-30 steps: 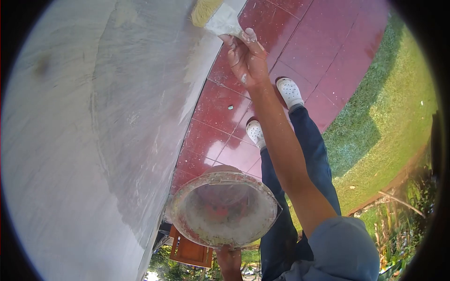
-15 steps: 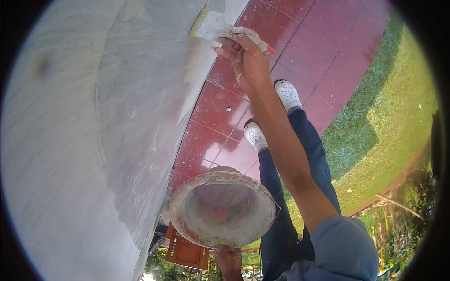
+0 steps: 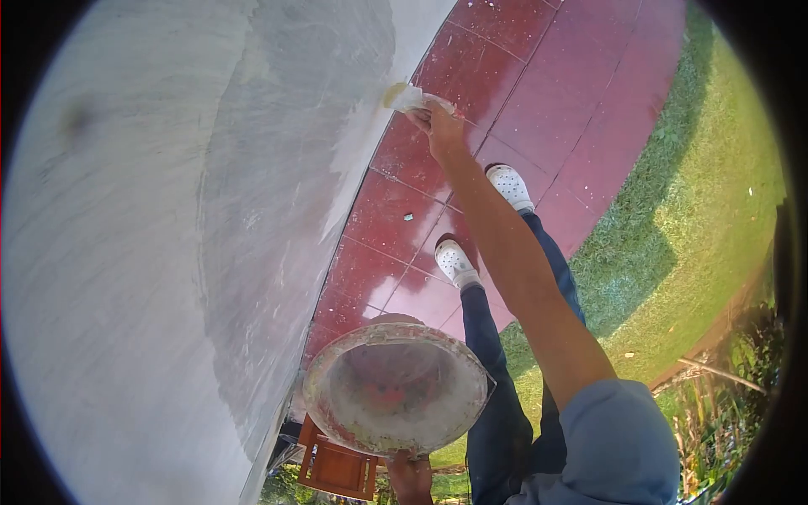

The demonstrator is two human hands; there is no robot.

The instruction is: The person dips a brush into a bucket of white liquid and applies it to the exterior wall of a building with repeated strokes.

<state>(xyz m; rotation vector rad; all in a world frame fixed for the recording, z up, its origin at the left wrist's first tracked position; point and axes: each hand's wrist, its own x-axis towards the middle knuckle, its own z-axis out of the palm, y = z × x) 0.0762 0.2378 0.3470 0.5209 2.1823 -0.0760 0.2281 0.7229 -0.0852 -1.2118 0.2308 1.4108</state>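
My right hand (image 3: 439, 122) is closed round the handle of a wide, whitish-smeared brush (image 3: 406, 97). The pale yellowish bristles are at the lower edge of the grey-white wall (image 3: 278, 135), where a darker grey patch covers part of the surface. Near the bottom, my left hand (image 3: 410, 473) grips the rim of a round, crusted bucket (image 3: 400, 438) tilted so that its inside shows. Pale residue coats the inside, with a reddish spot at its bottom.
Red floor tiles (image 3: 370, 210) run along the wall, with a small pale scrap (image 3: 408, 216) on them. My feet in white clogs (image 3: 509, 185) stand there. Grass (image 3: 631, 269) lies to the right. Beyond the bucket is a wooden piece of furniture (image 3: 337, 471).
My right hand and the brush have moved down in view, to the wall's lower edge. The bucket is slightly lower, still in my left hand. The view has shifted a little.
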